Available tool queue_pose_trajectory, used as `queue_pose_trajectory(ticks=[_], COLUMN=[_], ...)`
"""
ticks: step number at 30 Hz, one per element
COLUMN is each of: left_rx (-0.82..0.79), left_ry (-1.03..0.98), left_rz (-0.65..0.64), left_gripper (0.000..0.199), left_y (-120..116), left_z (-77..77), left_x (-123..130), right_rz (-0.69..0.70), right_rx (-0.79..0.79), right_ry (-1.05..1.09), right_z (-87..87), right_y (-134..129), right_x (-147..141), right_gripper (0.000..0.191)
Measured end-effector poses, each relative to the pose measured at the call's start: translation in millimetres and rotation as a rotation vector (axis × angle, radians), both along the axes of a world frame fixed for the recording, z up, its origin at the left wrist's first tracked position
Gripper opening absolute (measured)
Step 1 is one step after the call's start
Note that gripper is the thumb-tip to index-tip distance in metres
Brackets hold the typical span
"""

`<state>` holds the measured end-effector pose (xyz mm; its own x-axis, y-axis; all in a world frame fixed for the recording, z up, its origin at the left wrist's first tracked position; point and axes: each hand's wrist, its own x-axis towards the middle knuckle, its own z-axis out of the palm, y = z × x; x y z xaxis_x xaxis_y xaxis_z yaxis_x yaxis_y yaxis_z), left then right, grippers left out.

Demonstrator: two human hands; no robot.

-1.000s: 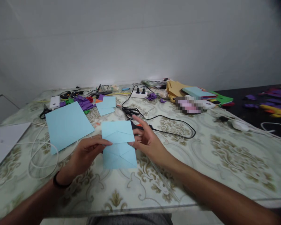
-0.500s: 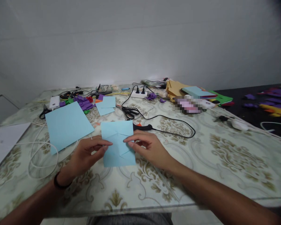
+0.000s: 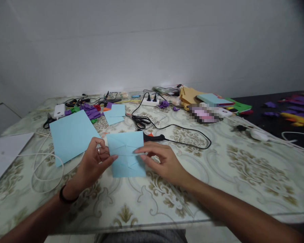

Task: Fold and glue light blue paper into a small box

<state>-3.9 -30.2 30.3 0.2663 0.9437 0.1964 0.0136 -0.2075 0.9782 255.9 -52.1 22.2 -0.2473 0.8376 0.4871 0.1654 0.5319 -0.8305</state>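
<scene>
Holds a light-blue, near-square piece of creased paper (image 3: 126, 168) in front of the torso, over the near part of a table cover in pale green with a brown floral print (image 3: 164, 211). Shows a horizontal line across the middle and slanting lines about the centre; cannot tell whether cut or merely folded. Cannot confirm contact between lower edge and cover.

Grips the left edge with the bare left hand (image 3: 91, 165): thumb laid on the near face, index finger bent at the edge, other fingers curled, paper held between. Steadies the right margin with the bare right hand (image 3: 163, 162): thumb and index finger brought narrowly together on the paper, other fingers partly hidden. Appears supported from both sides at mid-height to keep thin, limp material taut, leaving the central lines in sight.

Noted just beyond the right hand: black-handled corded tool with an orange part (image 3: 155, 137), seemingly set within easy reach. Noted farther back: black looped scissors handles (image 3: 142, 123) and a white power strip (image 3: 150, 102) with black plugs inserted. Noted leftward: larger flat light-blue paper sheet (image 3: 72, 136) and overlapping small light-blue paper pieces (image 3: 118, 110), apparently placed aside to avoid crowding the hands.
</scene>
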Motion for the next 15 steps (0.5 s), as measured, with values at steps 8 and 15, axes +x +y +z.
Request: queue_pose_trajectory(ticks=[8, 15], left_rx=[-0.099, -0.142], left_ry=[0.063, 0.134], left_rz=[-0.031, -0.213], left_gripper=[0.048, 0.024], left_y=[0.2, -3.7], left_z=[-2.4, -4.1], left_x=[0.1, 3.1], right_rz=[0.007, 0.092], right_rx=[-0.374, -0.452], right_ry=[0.040, -0.038], right_z=[-1.5, -9.9], right_y=[4.1, 0.9], right_x=[-4.0, -9.2], right_gripper=[0.040, 0.032])
